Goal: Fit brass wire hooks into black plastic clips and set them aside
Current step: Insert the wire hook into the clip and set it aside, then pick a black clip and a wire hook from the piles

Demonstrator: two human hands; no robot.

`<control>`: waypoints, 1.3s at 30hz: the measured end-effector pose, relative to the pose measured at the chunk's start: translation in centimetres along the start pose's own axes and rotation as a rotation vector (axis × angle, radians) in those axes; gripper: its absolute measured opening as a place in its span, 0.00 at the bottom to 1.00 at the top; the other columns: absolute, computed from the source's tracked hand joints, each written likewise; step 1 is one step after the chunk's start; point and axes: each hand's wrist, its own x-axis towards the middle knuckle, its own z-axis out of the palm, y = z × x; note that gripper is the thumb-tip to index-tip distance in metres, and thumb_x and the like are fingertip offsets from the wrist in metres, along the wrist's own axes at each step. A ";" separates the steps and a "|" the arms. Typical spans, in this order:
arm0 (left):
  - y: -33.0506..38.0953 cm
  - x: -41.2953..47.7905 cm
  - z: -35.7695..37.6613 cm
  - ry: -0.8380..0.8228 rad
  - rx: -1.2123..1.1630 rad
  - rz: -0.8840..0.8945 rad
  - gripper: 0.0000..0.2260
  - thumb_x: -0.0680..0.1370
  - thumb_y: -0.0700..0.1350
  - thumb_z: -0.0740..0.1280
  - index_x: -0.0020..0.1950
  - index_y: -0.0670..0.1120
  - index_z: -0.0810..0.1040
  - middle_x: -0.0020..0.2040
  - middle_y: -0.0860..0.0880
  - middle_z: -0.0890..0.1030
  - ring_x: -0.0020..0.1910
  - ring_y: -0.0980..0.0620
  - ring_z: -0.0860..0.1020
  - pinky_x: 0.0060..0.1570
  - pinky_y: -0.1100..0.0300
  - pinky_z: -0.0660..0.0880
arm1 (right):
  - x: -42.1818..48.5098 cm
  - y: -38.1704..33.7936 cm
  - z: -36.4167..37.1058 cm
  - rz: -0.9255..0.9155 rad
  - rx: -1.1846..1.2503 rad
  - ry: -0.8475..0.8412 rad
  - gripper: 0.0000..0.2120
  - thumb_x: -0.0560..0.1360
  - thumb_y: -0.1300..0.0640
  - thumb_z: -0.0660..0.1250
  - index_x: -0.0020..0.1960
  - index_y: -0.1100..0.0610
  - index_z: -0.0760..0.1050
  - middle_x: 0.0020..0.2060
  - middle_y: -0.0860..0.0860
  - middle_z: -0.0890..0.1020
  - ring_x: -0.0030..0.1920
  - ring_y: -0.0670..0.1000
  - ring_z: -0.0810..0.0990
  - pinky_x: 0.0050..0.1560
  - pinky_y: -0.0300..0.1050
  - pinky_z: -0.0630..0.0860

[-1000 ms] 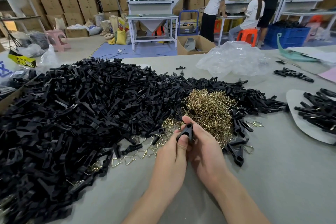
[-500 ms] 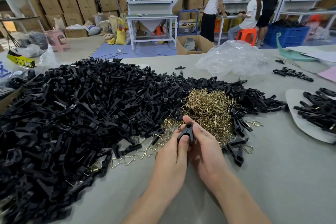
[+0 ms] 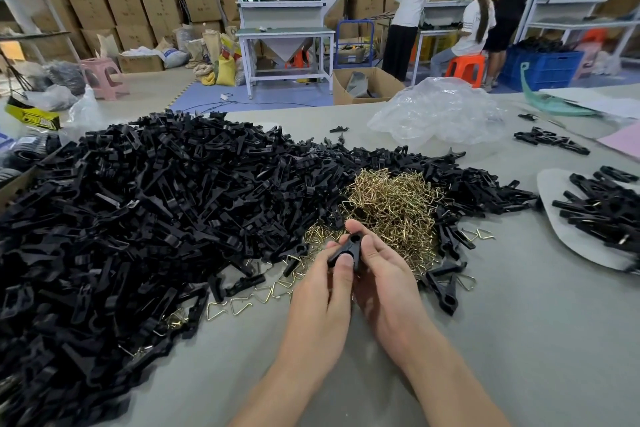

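By our reckoning we are early in the job: a huge pile of black clips (image 3: 156, 218) spreads from 9 to 12 o'clock on the table (image 3: 519, 340), and a heap of brass hooks (image 3: 391, 208) sits just past our hands at 12. Our left hand (image 3: 322, 291) and right hand (image 3: 384, 284) pinch one clip (image 3: 346, 248) between curled fingers (image 3: 372, 250) and thumbs. We cannot tell whether a hook is seated in it. At 3 o'clock a pale sheet (image 3: 568, 243) carries a modest stack of clips (image 3: 602, 215), seemingly the finished ones. At 1 o'clock lies a crumpled clear bag (image 3: 436, 114), contents unclear. Beyond the table, a blue crate (image 3: 543, 69) is heaped with dark parts.
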 end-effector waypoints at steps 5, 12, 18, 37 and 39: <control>0.1 -0.1 0.2 0.018 -0.007 -0.014 0.17 0.75 0.64 0.66 0.62 0.63 0.73 0.45 0.58 0.82 0.40 0.58 0.80 0.40 0.65 0.76 | -0.6 -0.2 -0.2 -0.072 -0.072 -0.001 0.12 0.81 0.57 0.63 0.54 0.48 0.85 0.50 0.55 0.86 0.45 0.54 0.85 0.44 0.52 0.84; 1.6 0.5 1.6 -0.009 0.057 0.006 0.13 0.78 0.51 0.69 0.62 0.59 0.75 0.55 0.58 0.77 0.47 0.62 0.78 0.46 0.73 0.72 | -1.9 -1.6 -1.5 -0.287 -0.277 0.067 0.13 0.83 0.59 0.62 0.55 0.47 0.83 0.54 0.56 0.84 0.55 0.61 0.83 0.56 0.62 0.82; 6.7 2.2 8.9 -0.227 0.078 0.099 0.15 0.80 0.48 0.67 0.67 0.53 0.73 0.58 0.54 0.73 0.48 0.72 0.74 0.46 0.80 0.66 | -3.3 -7.6 -6.8 -0.472 -0.309 0.315 0.14 0.84 0.59 0.61 0.55 0.44 0.83 0.47 0.49 0.85 0.47 0.50 0.82 0.52 0.51 0.81; 8.4 5.4 14.9 -0.274 0.452 0.384 0.21 0.83 0.53 0.60 0.74 0.48 0.67 0.69 0.50 0.70 0.68 0.53 0.68 0.69 0.59 0.65 | -3.6 -12.3 -10.3 -0.475 -0.411 0.627 0.17 0.83 0.61 0.57 0.69 0.49 0.70 0.59 0.48 0.78 0.59 0.50 0.79 0.67 0.53 0.73; 5.6 4.5 9.5 -0.182 0.552 0.357 0.19 0.83 0.52 0.60 0.73 0.48 0.69 0.68 0.51 0.71 0.68 0.54 0.69 0.69 0.58 0.66 | -3.3 -9.8 -7.9 -0.500 -0.551 0.530 0.17 0.82 0.61 0.58 0.67 0.46 0.71 0.58 0.45 0.78 0.55 0.46 0.79 0.60 0.46 0.76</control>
